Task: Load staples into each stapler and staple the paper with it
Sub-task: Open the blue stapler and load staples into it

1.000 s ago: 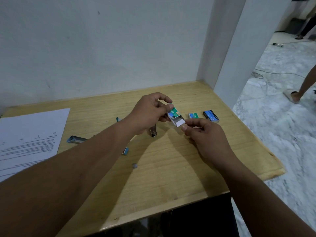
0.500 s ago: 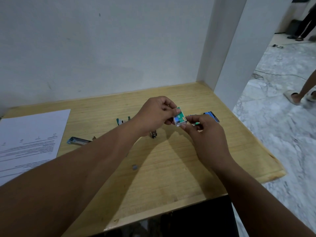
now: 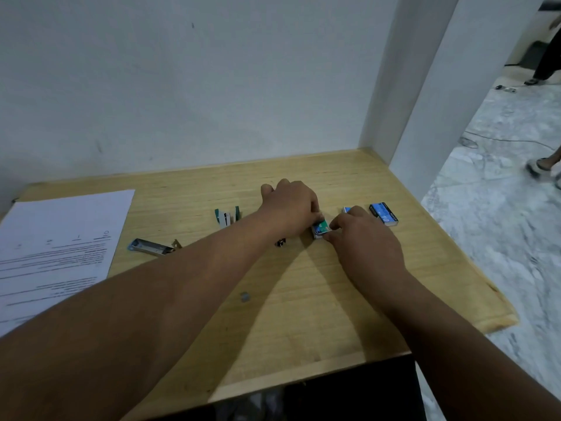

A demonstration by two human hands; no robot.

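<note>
Hands, left and right, both pinch a closed green staple box on the table.

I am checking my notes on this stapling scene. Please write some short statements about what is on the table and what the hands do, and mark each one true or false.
1. Both hands hold the green staple box. True: the left hand and the right hand pinch it from either side, low at the wooden table.
2. The blue staple box lies left of the paper. False: it lies at the right side of the table, beyond the right hand.
3. The printed paper lies at the table's left edge. True.
4. The green stapler is in the left hand. False: it stands free on the table, left of that hand.
5. A blue stapler lies between the paper and the left forearm. True.
</note>
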